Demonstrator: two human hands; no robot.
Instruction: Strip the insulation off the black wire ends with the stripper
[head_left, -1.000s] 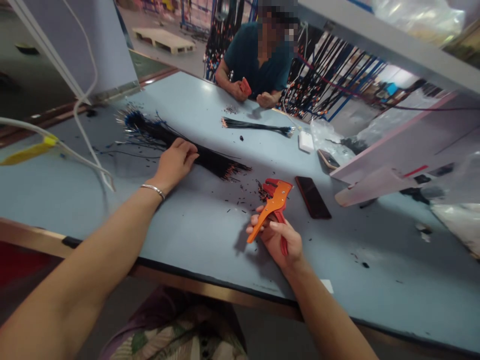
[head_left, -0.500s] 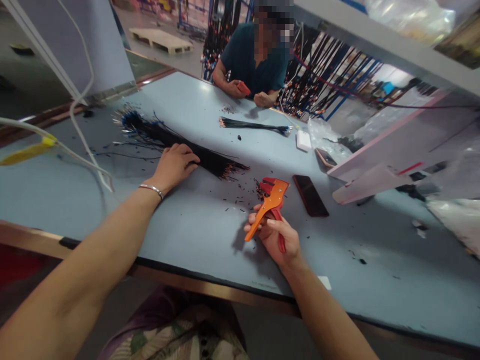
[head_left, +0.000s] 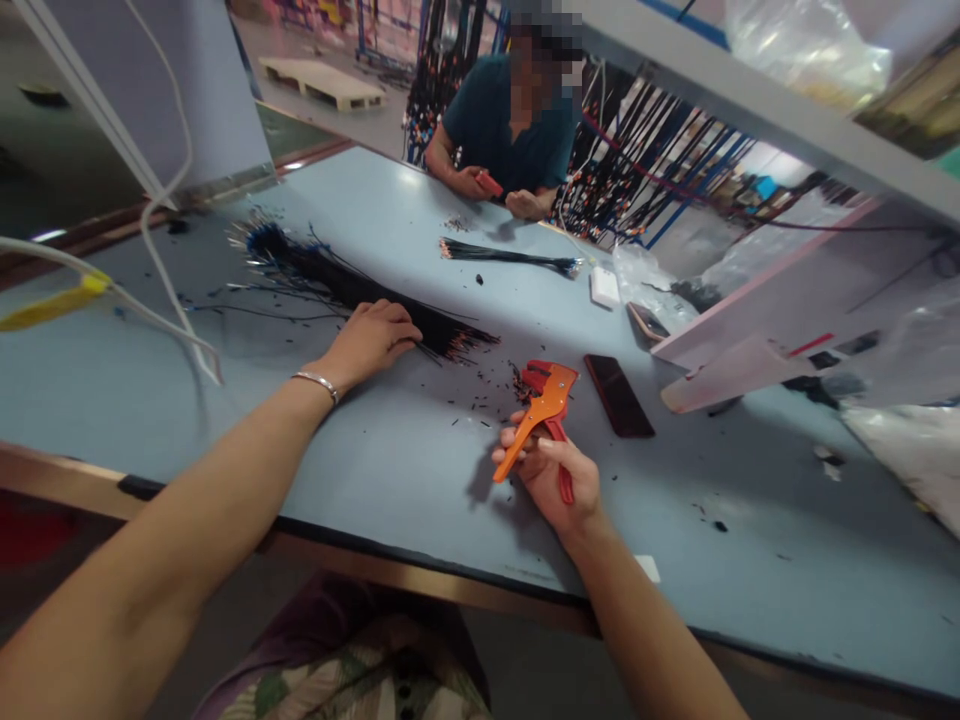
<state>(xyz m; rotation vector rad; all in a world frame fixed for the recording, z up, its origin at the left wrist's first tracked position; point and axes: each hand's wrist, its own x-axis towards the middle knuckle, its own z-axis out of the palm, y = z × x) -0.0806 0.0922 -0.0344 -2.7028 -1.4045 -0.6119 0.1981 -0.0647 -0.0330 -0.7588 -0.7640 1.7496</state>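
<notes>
A thick bundle of black wires (head_left: 352, 285) lies across the table, with bare copper ends at its right and pale, blue-marked ends at its left. My left hand (head_left: 379, 340) rests at the near edge of this bundle, fingers curled together on black wire close to the copper ends. How many strands it grips is hidden. In my right hand (head_left: 559, 475) is an orange and red wire stripper (head_left: 546, 405), held with its jaws up and its handles spread. Short black insulation scraps (head_left: 517, 385) are scattered beside the stripper's jaws.
A dark phone (head_left: 619, 395) lies right of the stripper. Farther off are a smaller wire bundle (head_left: 510, 256), a white box (head_left: 604, 287) and a co-worker (head_left: 495, 130) holding a red tool. White cables (head_left: 161, 250) hang at left; a shelf panel (head_left: 780, 270) stands at right.
My left hand has slid right and slightly nearer along the bundle, toward the copper ends. The right hand and wire stripper stay almost in place.
</notes>
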